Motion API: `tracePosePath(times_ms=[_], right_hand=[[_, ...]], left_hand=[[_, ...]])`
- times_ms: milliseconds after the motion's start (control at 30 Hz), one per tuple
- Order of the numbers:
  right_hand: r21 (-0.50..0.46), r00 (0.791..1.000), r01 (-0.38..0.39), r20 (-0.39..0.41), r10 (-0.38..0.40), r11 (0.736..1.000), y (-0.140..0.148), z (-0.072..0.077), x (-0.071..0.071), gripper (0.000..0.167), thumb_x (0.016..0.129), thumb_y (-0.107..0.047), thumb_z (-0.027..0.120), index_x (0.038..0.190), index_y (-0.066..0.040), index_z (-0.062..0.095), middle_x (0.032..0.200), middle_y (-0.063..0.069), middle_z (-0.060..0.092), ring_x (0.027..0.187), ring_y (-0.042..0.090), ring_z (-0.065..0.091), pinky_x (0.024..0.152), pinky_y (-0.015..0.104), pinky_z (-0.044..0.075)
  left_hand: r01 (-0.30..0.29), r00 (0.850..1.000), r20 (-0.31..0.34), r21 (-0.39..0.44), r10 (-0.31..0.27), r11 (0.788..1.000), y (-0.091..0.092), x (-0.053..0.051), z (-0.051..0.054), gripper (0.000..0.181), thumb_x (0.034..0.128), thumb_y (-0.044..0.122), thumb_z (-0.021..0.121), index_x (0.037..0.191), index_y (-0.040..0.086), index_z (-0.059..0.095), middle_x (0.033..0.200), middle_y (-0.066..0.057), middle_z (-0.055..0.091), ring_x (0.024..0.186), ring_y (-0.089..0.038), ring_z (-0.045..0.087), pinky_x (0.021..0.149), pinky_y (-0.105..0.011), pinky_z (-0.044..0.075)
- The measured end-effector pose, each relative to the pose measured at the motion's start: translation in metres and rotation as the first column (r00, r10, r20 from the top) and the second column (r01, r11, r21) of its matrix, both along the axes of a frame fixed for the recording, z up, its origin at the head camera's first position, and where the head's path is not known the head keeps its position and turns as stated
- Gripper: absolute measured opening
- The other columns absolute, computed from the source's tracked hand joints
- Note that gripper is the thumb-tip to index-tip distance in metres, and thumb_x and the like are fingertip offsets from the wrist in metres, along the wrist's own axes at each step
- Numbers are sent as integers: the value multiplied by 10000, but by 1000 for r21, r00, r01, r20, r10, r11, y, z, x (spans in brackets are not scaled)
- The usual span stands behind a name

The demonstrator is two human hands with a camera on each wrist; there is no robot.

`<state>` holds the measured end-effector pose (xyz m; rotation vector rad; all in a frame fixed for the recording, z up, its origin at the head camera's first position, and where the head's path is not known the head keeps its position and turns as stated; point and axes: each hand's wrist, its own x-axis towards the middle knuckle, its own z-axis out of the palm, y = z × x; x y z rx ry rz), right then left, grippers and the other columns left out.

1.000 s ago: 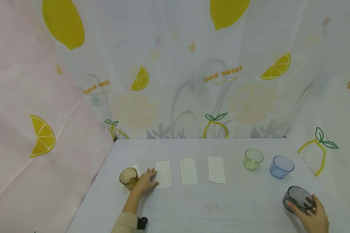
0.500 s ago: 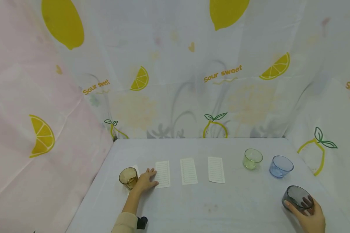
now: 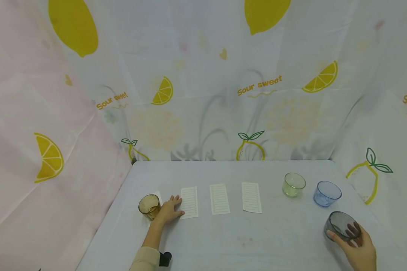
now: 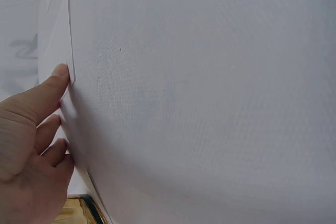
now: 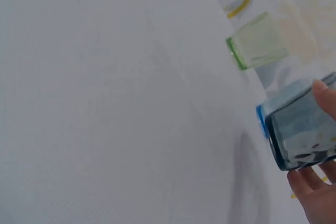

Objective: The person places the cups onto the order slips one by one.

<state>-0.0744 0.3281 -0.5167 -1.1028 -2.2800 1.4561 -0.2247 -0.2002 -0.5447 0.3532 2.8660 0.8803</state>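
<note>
On the right side of the table my right hand (image 3: 361,250) grips a grey glass cup (image 3: 334,226), thumb on one side and fingers on the other. In the right wrist view the grey cup (image 5: 299,129) looks held above the cloth, with a shadow below it. At left my left hand (image 3: 168,211) rests with spread, relaxed fingers at the edge of a lined paper card (image 3: 190,203). The left wrist view has its thumb (image 4: 58,74) touching that card. An amber glass cup (image 3: 149,206) stands beside this hand, on or against another card (image 3: 158,195), mostly hidden.
Two more lined cards (image 3: 219,199) (image 3: 252,197) lie in a row to the right. A green glass cup (image 3: 293,186) and a blue glass cup (image 3: 326,195) stand at the back right. Lemon-printed cloth (image 3: 207,113) walls the table's back and sides.
My right hand has moved the grey cup a little to the left and away from me. My left hand, the cards and the other cups stay where they were.
</note>
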Motion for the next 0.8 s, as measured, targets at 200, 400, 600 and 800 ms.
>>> tracePosePath(times_ms=[200,400,600,800], right_hand=[[25,998,-55,-24,55,998,-2,10,-1,1001,795,-369,740,1499,-20,120,1456,281,324,1298,441,363,1054,501,316],[36,994,-102,-35,103,994,-6,15,-2,993,791,-371,744,1505,-49,133,1452,256,352,1290,411,384,1046,434,323],[95,981,-170,-82,178,981,-10,9,-4,970,794,-339,751,1494,-22,159,1422,284,376,1268,403,423,955,225,425],[158,964,-217,-120,236,963,-16,4,-8,919,800,-321,749,1480,-13,213,1385,287,420,1224,293,484,839,49,425]], left_hand=[[3,1000,-1,4,-3,1000,0,-1,-1,558,783,134,744,1246,-102,540,1390,-283,413,1319,-501,280,1047,-641,233],[-6,1000,4,-1,6,1000,0,-1,-1,555,788,132,738,1249,-101,537,1395,-278,410,1324,-493,276,1055,-631,232],[0,1000,7,-13,1,1000,0,0,1,567,790,144,738,1256,-102,529,1397,-280,404,1316,-506,277,1038,-644,249],[14,1000,-11,-18,-14,1000,1,0,3,563,791,146,736,1249,-110,531,1388,-289,409,1310,-511,285,1040,-639,249]])
